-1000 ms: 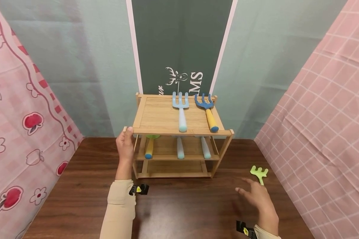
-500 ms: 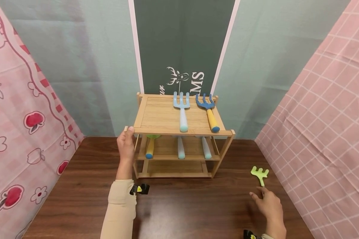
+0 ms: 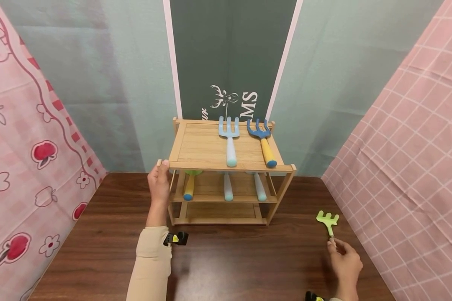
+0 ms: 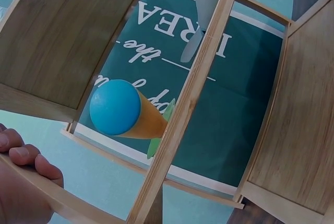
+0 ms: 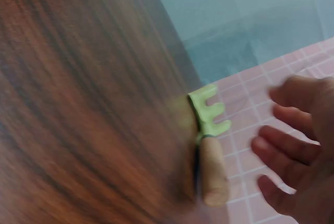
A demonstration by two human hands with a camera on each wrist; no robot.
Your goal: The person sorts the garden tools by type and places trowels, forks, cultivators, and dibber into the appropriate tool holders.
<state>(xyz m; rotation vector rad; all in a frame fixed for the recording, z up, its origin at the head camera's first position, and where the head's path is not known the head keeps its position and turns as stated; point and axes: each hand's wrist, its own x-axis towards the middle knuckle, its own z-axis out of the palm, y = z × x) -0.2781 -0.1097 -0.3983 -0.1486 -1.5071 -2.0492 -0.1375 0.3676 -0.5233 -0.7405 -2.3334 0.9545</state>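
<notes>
In the head view, my left hand [image 3: 159,182] grips the front left corner of a wooden three-tier shelf [image 3: 196,164]. Its curled fingers [image 4: 30,157] show in the left wrist view. At the right, my right hand [image 3: 345,262] is at the handle of a green hand rake [image 3: 327,219] lying on the table. The right wrist view has these fingers loosely bent and spread, beside the wooden handle [image 5: 213,174]. Atop the shelf lie a light-blue garden fork [image 3: 230,142] and a blue hand rake with yellow handle [image 3: 265,148].
On the middle tier lie a yellow-handled green tool [image 3: 189,187] and two pale-handled tools, one handle [image 3: 228,187] near the middle, another [image 3: 260,187] to its right. Their heads are mostly hidden. Pink cloths [image 3: 410,138] flank the brown table [image 3: 226,259]; a green-and-grey cloth [image 3: 135,83] hangs behind.
My right hand has moved right and toward me, from left of the green rake to its handle. The left hand stays on the shelf corner. The rake lies where it was.
</notes>
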